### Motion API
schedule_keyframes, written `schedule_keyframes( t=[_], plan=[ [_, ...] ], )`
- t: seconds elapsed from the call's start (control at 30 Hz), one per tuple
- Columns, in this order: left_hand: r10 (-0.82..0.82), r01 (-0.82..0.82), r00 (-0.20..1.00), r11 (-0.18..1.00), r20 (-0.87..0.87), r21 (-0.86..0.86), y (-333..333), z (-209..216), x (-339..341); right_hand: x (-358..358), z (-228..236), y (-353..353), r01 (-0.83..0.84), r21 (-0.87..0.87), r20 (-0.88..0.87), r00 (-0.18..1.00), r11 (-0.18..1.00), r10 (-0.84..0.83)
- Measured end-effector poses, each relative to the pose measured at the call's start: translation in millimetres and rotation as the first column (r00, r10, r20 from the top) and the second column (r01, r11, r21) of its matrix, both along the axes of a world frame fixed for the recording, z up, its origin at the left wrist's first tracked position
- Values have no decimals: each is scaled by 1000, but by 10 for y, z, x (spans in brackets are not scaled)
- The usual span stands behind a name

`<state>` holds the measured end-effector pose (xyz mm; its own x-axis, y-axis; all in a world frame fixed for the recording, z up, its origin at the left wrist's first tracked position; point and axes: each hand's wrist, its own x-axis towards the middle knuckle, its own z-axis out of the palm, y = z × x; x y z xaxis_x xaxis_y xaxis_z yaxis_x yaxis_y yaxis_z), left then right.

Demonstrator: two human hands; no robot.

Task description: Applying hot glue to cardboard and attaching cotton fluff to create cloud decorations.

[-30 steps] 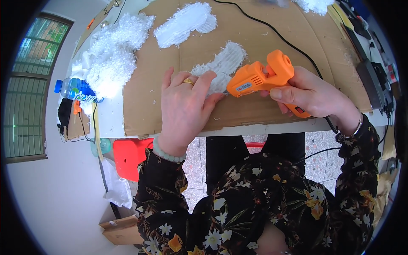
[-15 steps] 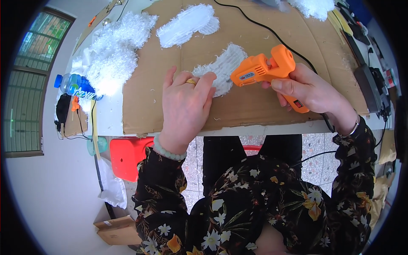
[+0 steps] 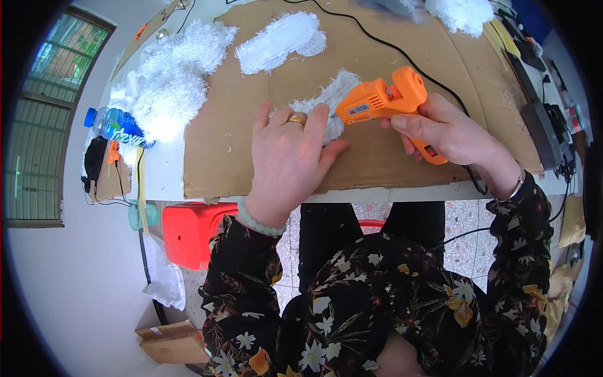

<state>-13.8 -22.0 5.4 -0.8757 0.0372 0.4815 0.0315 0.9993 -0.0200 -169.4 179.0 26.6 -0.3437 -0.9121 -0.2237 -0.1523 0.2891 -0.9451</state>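
An orange hot glue gun (image 3: 377, 100) is gripped in my right hand (image 3: 443, 129), its nozzle end pointing left over a white frayed fabric piece (image 3: 342, 88). My left hand (image 3: 289, 154) lies palm down over the near left part of that piece, fingers apart and thumb stretched to the right. The hand hides some of the fabric, and its fingertips are partly out of sight. A second white frayed piece (image 3: 276, 44) lies flat farther back on the brown cardboard sheet (image 3: 220, 144).
A fluffy white heap (image 3: 182, 75) and a blue-labelled bottle (image 3: 119, 125) sit on the left. The glue gun's black cord (image 3: 370, 34) crosses the cardboard. More white fluff (image 3: 461, 14) lies at the back right. Below the table stands a red stool (image 3: 188, 232).
My left hand has shifted slightly right, and its thumb has spread away from the fingers. The glue gun has moved a little left in my right hand.
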Motion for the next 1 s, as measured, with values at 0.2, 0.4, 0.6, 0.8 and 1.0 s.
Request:
schedule_keyframes(
  t=[0.2, 0.4, 0.6, 0.8, 1.0],
  plan=[
    [-6, 5, 1000, 999, -7, -39, -21, -13, -4, -12, -21, 11, -6, 0, -37, 999, 1000, 6],
    [-3, 3, 1000, 1000, 6, -18, -27, -23, -24, -20, -63, 35, -25, -16, -61, 998, 1000, 24],
    [9, -9, 1000, 1000, 6, -24, -36, 6, 4, -4, 40, 36, -8, -5, -28, 1000, 1000, 8],
    [5, -5, 1000, 1000, 4, -31, -23, -13, -29, -42, -37, 27, -33, 35, -80, 996, 999, 36],
    [16, -16, 1000, 999, 12, -31, -27, 12, -4, -21, -38, 31, -50, 18, -55, 997, 999, 51]
  ],
)
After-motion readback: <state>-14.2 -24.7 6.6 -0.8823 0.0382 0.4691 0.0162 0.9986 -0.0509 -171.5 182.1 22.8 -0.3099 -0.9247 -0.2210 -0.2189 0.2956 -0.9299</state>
